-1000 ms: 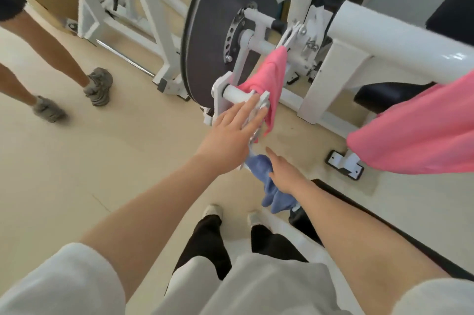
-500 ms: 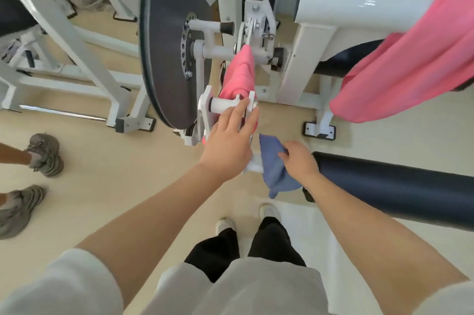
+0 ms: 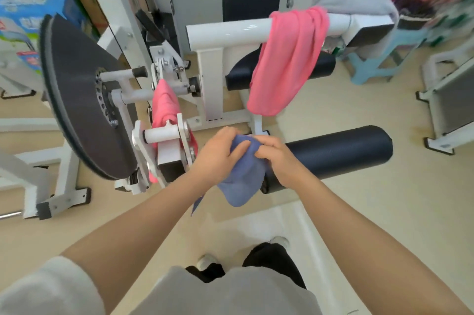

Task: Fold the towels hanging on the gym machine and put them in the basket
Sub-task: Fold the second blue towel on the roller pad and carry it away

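Left hand (image 3: 218,154) left the machine (image 3: 164,135), joined right hand (image 3: 278,158); both pinched blue towel (image 3: 243,181) top edge. Soft, light; corners suit gripping.

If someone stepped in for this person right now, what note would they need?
Left hand and right hand both grip the blue towel, bunched and not yet folded, in front of the machine.
Large pink towel hangs over the white bar; a smaller pink towel hangs by the weight plate.
No basket in view.
Left: fold blue, then both pinks, and basket them all.
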Tool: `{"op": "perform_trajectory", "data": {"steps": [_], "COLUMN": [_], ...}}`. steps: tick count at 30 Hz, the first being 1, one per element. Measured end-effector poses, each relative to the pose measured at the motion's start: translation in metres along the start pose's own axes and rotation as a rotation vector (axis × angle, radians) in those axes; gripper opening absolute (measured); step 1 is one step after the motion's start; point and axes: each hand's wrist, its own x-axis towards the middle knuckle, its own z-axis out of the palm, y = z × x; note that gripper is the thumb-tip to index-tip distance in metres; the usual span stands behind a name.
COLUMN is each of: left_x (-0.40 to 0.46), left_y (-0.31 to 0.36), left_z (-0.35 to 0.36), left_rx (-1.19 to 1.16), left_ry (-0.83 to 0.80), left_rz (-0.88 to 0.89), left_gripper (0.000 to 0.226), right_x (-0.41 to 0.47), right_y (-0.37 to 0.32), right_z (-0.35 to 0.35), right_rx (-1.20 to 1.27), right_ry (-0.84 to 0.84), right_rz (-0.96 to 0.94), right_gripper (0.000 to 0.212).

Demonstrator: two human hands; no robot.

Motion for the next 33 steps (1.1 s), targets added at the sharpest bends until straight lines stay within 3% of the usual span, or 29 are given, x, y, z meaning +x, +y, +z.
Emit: {"op": "perform_trajectory", "data": {"steps": [3, 5, 8, 12, 18, 22, 25, 27, 29, 31, 33], "left_x": [0.004, 0.006, 0.01, 0.016, 0.02, 0.016, 0.019, 0.021, 0.018, 0.012, 0.003], "left_y": [0.017, 0.032, 0.055, 0.088, 0.131, 0.157, 0.17, 0.174, 0.172, 0.167, 0.171], "left_z": [0.0, 0.0, 0.003, 0.018, 0.054, 0.075, 0.092, 0.099, 0.097, 0.093, 0.092], "left_rx": [-0.103, -0.368, -0.655, -0.669, -0.673, -0.662, -0.705, -0.886, -1.142, -1.339, -1.508], "left_ry": [-0.07, -0.152, -0.205, -0.245, -0.234, -0.212, -0.189, -0.168, -0.254, -0.482, -0.672], "left_rz": [-0.004, -0.093, -0.144, -0.064, 0.01, 0.054, -0.016, -0.165, -0.307, -0.391, -0.346], "left_gripper": [0.023, 0.026, 0.026, 0.025, 0.031, 0.031, 0.029, 0.033, 0.034, 0.03, 0.022], "right_x": [-0.012, -0.02, -0.027, -0.041, -0.07, -0.094, -0.103, -0.105, -0.107, -0.109, -0.11], "right_y": [-0.003, -0.004, -0.008, -0.023, -0.021, -0.02, -0.015, -0.011, -0.011, -0.012, -0.014], "right_z": [-0.013, -0.019, -0.035, -0.065, -0.114, -0.134, -0.147, -0.158, -0.168, -0.176, -0.179], "right_rx": [0.133, 0.207, 0.11, -0.06, -0.253, -0.306, -0.285, -0.229, -0.142, -0.103, -0.081], "right_ry": [-0.089, -0.177, -0.131, -0.037, 0.07, -0.005, -0.093, -0.135, -0.194, -0.299, -0.39], "right_rz": [0.029, 0.045, 0.061, 0.014, -0.071, -0.055, 0.002, 0.012, 0.032, 0.048, 0.064], "right_gripper": [0.035, 0.039, 0.039, 0.021, 0.011, 0.015, 0.017, 0.017, 0.011, 0.013, 0.018]}}
